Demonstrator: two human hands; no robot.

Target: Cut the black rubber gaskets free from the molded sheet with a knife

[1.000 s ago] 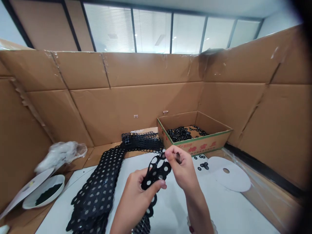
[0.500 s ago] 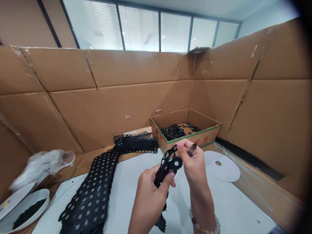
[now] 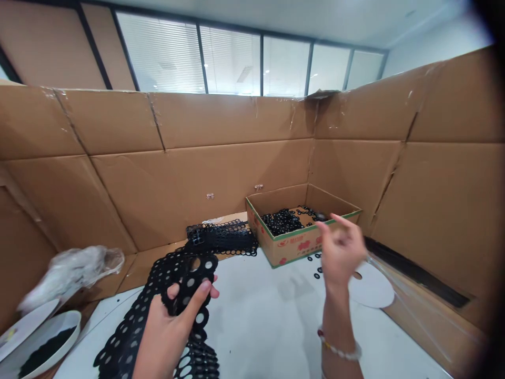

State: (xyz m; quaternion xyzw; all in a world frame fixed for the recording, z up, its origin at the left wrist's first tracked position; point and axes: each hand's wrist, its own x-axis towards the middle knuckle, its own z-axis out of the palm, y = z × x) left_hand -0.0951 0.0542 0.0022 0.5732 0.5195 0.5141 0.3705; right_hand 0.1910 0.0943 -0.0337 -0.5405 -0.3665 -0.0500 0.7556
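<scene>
My left hand [image 3: 177, 316] is closed around a black perforated strip [image 3: 195, 284] full of round holes, thumb on top. The strip's lower end hangs down over the white table. My right hand [image 3: 341, 252] is raised by the front right of the cardboard box [image 3: 300, 243], thumb and forefinger stretched apart and the other fingers curled. A small dark blurred piece [image 3: 321, 216] shows just beyond those fingertips, apparently free of them. Many small black rings [image 3: 282, 222] lie in the box. Several loose rings [image 3: 317, 272] lie on the table beside my right hand.
A larger black perforated sheet [image 3: 130, 321] lies on the left, with a black mesh piece [image 3: 223, 237] behind it. At far left are a white dish [image 3: 73, 329] of dark material and a clear plastic bag [image 3: 74, 273]. A white disc [image 3: 373, 289] lies right. Cardboard walls [image 3: 221, 163] surround the table.
My hands have parted: the left moved left and down with the strip, the right moved right and up to the box. The dark pointed thing in my right hand no longer shows.
</scene>
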